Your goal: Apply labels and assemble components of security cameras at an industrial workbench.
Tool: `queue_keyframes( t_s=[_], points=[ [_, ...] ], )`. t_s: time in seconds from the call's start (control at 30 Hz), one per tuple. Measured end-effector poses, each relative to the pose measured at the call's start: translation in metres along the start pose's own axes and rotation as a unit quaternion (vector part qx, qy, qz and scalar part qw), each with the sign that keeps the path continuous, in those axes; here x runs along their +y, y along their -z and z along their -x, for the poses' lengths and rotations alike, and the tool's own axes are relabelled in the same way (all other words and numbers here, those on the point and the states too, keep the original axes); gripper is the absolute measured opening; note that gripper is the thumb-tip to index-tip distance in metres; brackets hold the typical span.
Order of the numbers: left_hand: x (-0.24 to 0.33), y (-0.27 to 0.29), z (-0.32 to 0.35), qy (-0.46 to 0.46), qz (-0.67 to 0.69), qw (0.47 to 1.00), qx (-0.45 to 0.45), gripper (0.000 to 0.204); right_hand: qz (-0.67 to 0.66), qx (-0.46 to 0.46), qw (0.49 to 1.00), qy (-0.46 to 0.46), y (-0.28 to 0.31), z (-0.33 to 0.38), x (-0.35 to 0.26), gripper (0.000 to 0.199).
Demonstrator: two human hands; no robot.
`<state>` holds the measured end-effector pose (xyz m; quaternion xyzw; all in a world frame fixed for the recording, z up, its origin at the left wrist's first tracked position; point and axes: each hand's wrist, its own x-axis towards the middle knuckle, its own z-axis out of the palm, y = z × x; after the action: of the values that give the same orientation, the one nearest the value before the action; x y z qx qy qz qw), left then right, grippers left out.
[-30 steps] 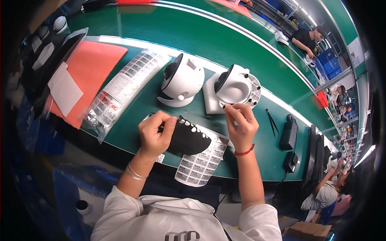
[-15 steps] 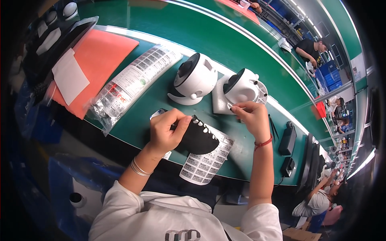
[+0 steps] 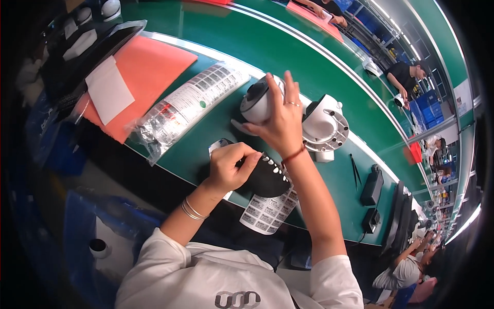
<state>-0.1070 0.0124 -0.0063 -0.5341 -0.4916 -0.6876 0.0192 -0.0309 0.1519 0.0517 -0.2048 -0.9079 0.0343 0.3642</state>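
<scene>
On the tabletop [image 3: 334, 191]: left white unit [image 3: 260, 109] is set.
Right grip [image 3: 285, 121]: spread around unit; clamping cannot be told.
Left grip [image 3: 234, 167]: clamped on black sheet [image 3: 265, 181].
Handling: unit is best steadied, sheet held clear.

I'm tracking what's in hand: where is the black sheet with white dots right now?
In the head view, the black sheet is just below centre, pinched in the left hand, partly covering the printed label sheet.
</scene>
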Motion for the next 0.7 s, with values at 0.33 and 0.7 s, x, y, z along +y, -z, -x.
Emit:
queue_keyframes(
  t_s=[0.33,0.7],
  points=[
    [0.006,-0.001,0.000,-0.022,0.030,0.999,0.020,0.020,-0.702,-0.067,0.626,-0.332,0.024,-0.051,0.029,0.068],
    [0.004,0.002,0.002,-0.028,0.049,0.998,0.014,0.020,-0.629,0.000,0.725,-0.282,0.023,-0.038,0.010,0.064]
  ],
)
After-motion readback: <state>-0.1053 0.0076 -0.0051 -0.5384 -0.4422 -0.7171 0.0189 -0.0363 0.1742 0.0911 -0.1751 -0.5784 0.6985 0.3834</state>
